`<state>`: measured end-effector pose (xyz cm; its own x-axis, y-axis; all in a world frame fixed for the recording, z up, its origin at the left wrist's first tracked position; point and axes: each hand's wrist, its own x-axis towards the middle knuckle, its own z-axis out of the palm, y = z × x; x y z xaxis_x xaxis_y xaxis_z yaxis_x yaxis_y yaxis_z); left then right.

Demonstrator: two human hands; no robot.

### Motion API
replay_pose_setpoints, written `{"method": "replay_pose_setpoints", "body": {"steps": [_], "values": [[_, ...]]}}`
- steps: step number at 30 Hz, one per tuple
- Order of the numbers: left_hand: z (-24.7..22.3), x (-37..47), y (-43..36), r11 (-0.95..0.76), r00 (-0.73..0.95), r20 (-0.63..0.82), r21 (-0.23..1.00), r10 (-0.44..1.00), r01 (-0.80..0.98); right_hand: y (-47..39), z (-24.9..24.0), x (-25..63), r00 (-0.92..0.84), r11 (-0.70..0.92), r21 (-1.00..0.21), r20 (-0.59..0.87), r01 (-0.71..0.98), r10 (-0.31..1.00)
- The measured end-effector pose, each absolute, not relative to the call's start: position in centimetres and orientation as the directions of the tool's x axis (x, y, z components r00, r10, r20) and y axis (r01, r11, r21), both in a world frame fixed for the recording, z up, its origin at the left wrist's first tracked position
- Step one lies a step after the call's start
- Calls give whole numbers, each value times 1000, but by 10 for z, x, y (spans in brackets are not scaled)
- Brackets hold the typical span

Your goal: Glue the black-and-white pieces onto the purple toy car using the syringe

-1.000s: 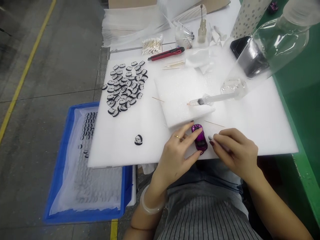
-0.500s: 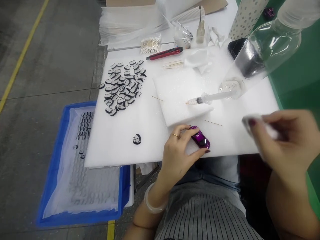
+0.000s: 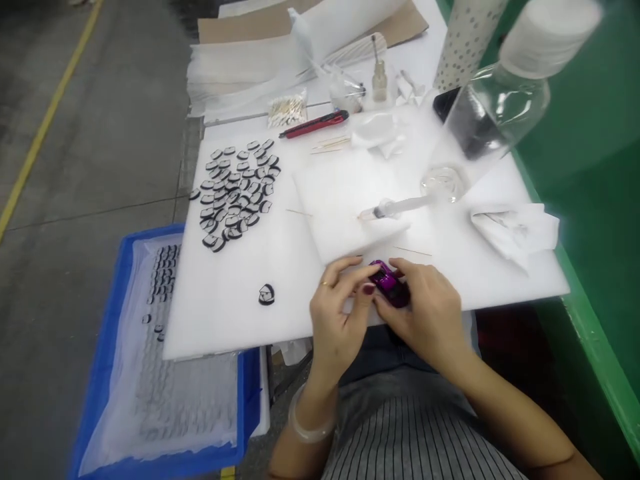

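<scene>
A small purple toy car (image 3: pixel 391 285) is at the front edge of the white foam-topped table, gripped from both sides. My left hand (image 3: pixel 343 310) has its fingers on the car's left end. My right hand (image 3: pixel 430 307) holds the right end between thumb and fingers. Behind the car, a syringe (image 3: pixel 395 208) lies on a white foam block (image 3: pixel 335 213), with a thin stick (image 3: pixel 413 251) near the block's right side. A single black-rimmed piece (image 3: pixel 267 294) sits to the left of my hands.
Many black-rimmed pieces (image 3: pixel 235 200) lie at the left. Behind are a red cutter (image 3: pixel 315 125), cotton swabs (image 3: pixel 287 111) and a small bottle (image 3: pixel 379 81). A large clear bottle (image 3: pixel 500 113) and crumpled tissue (image 3: pixel 520 230) stand right. A blue tray (image 3: pixel 103 360) is lower left.
My right hand has moved left from the white tissue to the car and now grips it. The tissue lies on the table at the right. The camera view has shifted slightly.
</scene>
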<state>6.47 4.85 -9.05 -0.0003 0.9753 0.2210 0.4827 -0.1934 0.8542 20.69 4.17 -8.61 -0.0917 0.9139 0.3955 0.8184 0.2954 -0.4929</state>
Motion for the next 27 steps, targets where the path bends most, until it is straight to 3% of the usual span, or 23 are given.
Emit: {"method": "replay_pose_setpoints", "body": {"steps": [3, 5, 10, 12, 16, 19, 22, 25, 27], "values": [[-94, 60, 43, -185, -108, 265, 862, 958, 473, 42, -87, 219, -34, 258, -472, 431, 843, 902], [-97, 59, 41, -207, -112, 296, 848, 949, 488, 43, -86, 261, 129, 121, -503, 434, 856, 892], [-101, 63, 41, -298, -41, 369, 807, 929, 510, 10, -99, 435, 641, -494, -413, 415, 765, 646], [-101, 65, 41, -329, -8, 393, 779, 919, 533, -26, -108, 489, 707, -592, -387, 377, 707, 598], [-102, 66, 40, -385, 64, 428, 722, 901, 575, -111, -114, 530, 788, -715, -386, 483, 582, 381], [-102, 63, 32, -471, 172, 461, 678, 870, 564, -147, -108, 529, 807, -715, -439, 508, 544, 301], [-100, 57, 13, -512, 236, 463, 673, 855, 534, -137, -99, 510, 774, -611, -505, 545, 610, 323], [-97, 56, -16, -498, 260, 426, 715, 867, 490, -93, -94, 461, 666, -357, -564, 594, 745, 451], [-95, 58, -32, -473, 260, 395, 750, 881, 463, -58, -94, 412, 500, -93, -586, 586, 805, 637]]}}
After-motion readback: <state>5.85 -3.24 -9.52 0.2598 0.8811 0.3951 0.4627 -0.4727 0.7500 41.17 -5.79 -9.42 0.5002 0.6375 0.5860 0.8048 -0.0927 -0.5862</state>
